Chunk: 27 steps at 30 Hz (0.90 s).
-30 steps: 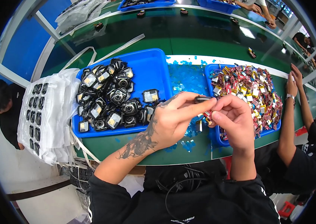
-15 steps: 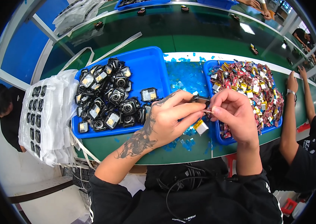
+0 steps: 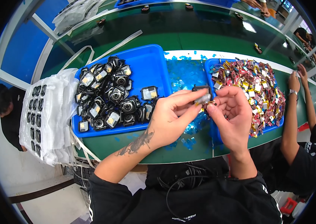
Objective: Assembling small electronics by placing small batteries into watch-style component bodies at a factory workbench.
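Both hands meet over the gap between two blue trays. My left hand (image 3: 171, 119), tattooed at the forearm, pinches a small black watch case (image 3: 200, 89) with a silver battery (image 3: 203, 99) at it. With thumb and fingers closed, my right hand (image 3: 233, 115) grips a small dark-red circuit board (image 3: 211, 103) close to the battery. Whether the board still joins the case is hidden by the fingers. In the left blue tray (image 3: 154, 56) lies a heap of black watch cases (image 3: 117, 95). Red boards with silver and yellow batteries (image 3: 253, 93) fill the right blue tray (image 3: 217, 136).
Blue film scraps (image 3: 184, 74) litter the green bench (image 3: 158, 156) between the trays. White padded sheets with watch cases (image 3: 48, 112) stack at the left. Beyond, a dark-green belt (image 3: 202, 37) carries scattered boards. A co-worker's arms (image 3: 292, 108) are at the right.
The battery, hanging below my fingers before, is now up between my hands by the case. The case has tilted to show its broad side. Parts on the belt shifted slightly right.
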Each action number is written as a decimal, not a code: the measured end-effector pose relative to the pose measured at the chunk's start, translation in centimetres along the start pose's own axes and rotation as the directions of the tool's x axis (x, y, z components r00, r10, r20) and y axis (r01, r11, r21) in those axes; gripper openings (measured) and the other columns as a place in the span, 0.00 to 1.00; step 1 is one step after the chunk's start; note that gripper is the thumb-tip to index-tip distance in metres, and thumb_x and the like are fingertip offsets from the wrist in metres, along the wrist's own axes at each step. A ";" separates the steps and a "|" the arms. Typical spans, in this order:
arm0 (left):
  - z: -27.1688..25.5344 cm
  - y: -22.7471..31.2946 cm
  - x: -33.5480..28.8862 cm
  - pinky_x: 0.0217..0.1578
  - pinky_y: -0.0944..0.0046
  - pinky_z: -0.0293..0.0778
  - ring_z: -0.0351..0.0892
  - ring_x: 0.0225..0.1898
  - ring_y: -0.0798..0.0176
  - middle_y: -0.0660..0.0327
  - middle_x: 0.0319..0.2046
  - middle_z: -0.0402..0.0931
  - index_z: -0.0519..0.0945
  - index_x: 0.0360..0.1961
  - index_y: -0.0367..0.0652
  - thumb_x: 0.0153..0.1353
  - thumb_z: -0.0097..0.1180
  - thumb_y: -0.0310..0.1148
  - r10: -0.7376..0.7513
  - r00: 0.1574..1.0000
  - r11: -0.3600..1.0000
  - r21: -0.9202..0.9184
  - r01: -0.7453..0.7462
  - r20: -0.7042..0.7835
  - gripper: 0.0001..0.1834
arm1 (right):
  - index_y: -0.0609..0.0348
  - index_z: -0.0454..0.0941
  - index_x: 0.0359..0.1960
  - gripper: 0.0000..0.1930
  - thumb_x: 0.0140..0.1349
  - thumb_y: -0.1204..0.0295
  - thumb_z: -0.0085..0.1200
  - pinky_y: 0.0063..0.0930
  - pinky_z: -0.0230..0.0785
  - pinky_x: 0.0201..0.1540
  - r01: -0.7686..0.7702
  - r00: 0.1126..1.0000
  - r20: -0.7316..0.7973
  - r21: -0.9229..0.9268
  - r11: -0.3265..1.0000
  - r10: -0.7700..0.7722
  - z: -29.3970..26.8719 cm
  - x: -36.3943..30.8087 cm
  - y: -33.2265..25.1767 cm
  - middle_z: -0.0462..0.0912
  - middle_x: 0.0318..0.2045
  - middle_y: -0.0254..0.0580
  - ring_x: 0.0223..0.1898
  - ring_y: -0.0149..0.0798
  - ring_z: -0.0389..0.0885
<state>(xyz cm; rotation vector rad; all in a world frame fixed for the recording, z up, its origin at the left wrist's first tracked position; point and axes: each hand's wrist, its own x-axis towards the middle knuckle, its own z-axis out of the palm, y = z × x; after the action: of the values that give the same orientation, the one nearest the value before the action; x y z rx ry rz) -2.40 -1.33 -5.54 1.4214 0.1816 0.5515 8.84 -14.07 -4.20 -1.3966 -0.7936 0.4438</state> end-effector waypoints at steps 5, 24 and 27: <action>0.2 0.0 -0.2 0.52 0.67 0.76 0.79 0.49 0.65 0.53 0.50 0.77 0.74 0.56 0.30 0.63 0.53 0.18 -0.061 0.998 0.996 -0.071 0.059 -0.022 0.19 | 0.61 0.68 0.44 0.17 0.56 0.84 0.61 0.07 0.56 0.24 0.030 0.998 -0.049 -0.020 0.999 -0.031 0.1 0.1 0.9 0.76 0.29 0.30 0.24 0.14 0.67; -2.3 1.4 0.4 0.41 0.65 0.78 0.82 0.43 0.64 0.54 0.47 0.80 0.74 0.53 0.38 0.63 0.53 0.22 0.077 0.979 0.878 0.479 0.024 -0.190 0.17 | 0.58 0.69 0.55 0.23 0.57 0.82 0.55 0.23 0.73 0.32 0.222 0.949 0.306 -0.476 0.851 -0.077 0.3 7.3 -1.8 0.82 0.26 0.38 0.28 0.27 0.80; -6.2 1.5 1.4 0.49 0.53 0.70 0.76 0.44 0.50 0.55 0.40 0.78 0.80 0.43 0.40 0.57 0.61 0.34 0.359 0.933 0.177 0.981 -0.079 0.010 0.14 | 0.60 0.68 0.56 0.28 0.53 0.73 0.63 0.29 0.71 0.30 0.341 0.917 0.398 -0.810 0.477 0.020 -2.4 18.0 -0.9 0.83 0.23 0.40 0.27 0.36 0.82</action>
<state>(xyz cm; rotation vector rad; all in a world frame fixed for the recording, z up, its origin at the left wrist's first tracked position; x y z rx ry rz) -4.26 4.88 -4.79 2.7262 0.6101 0.9281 22.51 -3.20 0.83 -2.1972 -1.6006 0.0997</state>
